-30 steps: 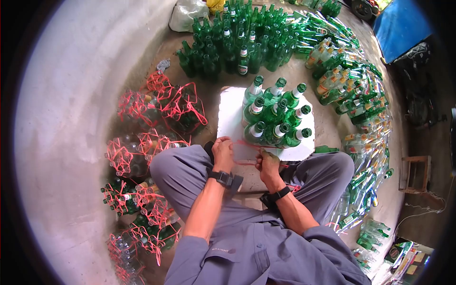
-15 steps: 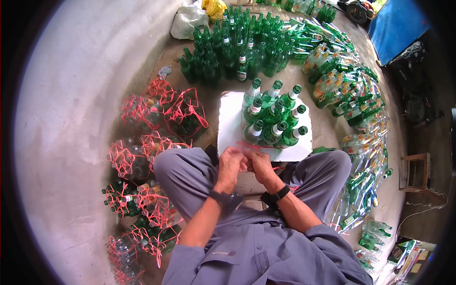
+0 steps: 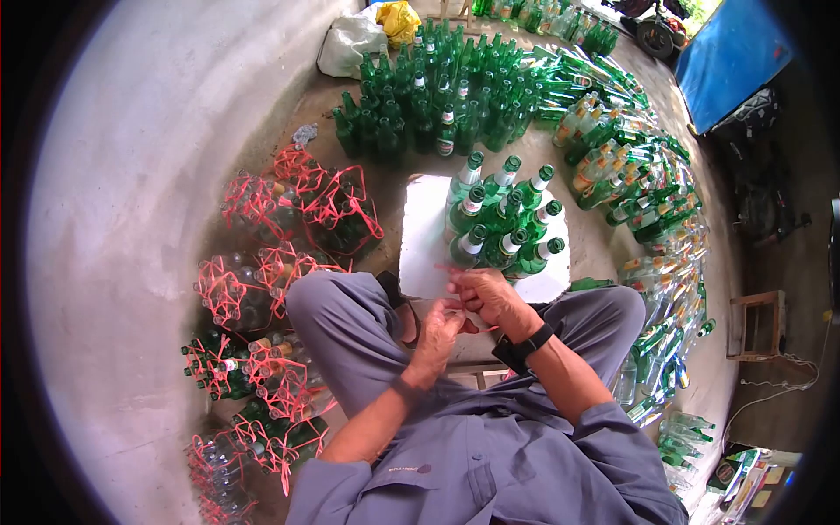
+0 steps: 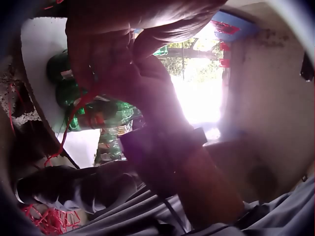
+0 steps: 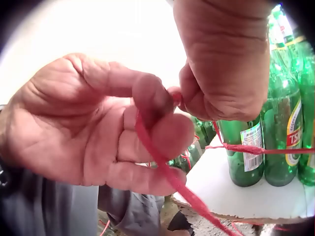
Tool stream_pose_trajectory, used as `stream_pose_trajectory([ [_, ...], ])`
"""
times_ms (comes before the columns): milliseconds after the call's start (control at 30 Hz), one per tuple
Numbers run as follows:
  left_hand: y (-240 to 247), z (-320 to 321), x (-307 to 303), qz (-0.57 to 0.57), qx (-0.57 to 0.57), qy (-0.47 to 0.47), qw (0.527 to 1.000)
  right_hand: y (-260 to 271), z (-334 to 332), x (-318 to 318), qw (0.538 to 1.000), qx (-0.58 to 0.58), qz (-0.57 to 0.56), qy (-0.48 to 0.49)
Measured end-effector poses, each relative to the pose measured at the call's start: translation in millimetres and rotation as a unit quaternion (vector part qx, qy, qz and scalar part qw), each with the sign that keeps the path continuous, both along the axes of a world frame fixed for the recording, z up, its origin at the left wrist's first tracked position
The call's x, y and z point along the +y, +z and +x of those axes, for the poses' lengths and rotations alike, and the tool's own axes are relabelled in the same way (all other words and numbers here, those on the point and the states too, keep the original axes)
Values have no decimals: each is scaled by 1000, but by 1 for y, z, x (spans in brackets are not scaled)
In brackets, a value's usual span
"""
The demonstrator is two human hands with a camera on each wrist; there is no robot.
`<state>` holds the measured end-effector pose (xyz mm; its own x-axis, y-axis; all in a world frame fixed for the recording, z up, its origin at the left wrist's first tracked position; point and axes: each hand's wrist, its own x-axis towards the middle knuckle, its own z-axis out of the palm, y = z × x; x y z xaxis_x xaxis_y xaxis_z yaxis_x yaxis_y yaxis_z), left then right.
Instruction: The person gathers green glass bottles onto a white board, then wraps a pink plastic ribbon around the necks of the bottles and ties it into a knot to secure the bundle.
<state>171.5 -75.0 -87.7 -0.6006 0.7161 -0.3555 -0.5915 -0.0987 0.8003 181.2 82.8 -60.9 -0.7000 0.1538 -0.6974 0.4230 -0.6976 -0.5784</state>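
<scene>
Only the right wrist view clearly shows left hand (image 5: 96, 130) and right hand (image 5: 226, 61) gripping red strap (image 5: 173, 181).

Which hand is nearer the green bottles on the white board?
Right. The right hand is just short of the bottles; the left hand is lower in the head view, farther away.

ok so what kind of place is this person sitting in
Likely a bottle-sorting or recycling storeroom: massed green bottles on the floor, red-tied bottle bundles at left, and a bare wall beside them.
</scene>
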Motion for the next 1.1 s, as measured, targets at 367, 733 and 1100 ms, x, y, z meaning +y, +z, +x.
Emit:
stream_pose_trajectory([
  [367, -16, 7, 2, -56, -42, -154, 986, 55, -5, 5, 954, 19, 207, 218],
  [733, 5, -50, 25, -74, 46, -21, 996, 79, -30, 26, 753, 152, 481, 422],
  [1100, 12, -58, 4, -129, 192, -6, 973, 82, -45, 31, 591, 155, 588, 530],
])
